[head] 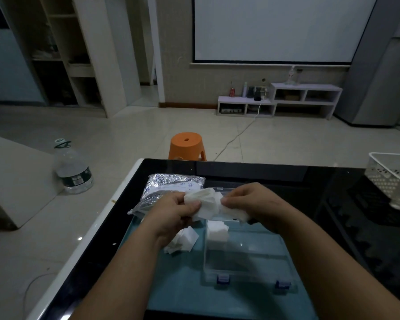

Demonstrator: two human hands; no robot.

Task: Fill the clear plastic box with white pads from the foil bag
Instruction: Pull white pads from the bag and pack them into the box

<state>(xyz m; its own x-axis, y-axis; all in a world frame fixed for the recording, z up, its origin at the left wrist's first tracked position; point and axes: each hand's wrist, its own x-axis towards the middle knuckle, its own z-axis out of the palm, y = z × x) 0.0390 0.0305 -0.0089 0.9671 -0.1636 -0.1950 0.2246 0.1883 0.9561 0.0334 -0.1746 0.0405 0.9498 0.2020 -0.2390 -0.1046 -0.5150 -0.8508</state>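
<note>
One clear plastic box sits on one teal mat, with two blue latches on its near wall; one foil bag lies at the mat's far left corner, partly behind the left hand. The white pads come in three lots, too bunched to count singly: a crumpled bunch held above the box's far edge; a small stack in the box's far left corner; a loose heap on the mat just left of the box. The left hand grips the bunch's left end with curled fingers; the right hand pinches its right end. The tabletop is glossy black with a white edge; one white perforated basket stands at its far right. On the pale tiled floor beyond stand one orange stool and, to the left, one large water bottle; one projection screen hangs on the far wall above a low white shelf unit.
</note>
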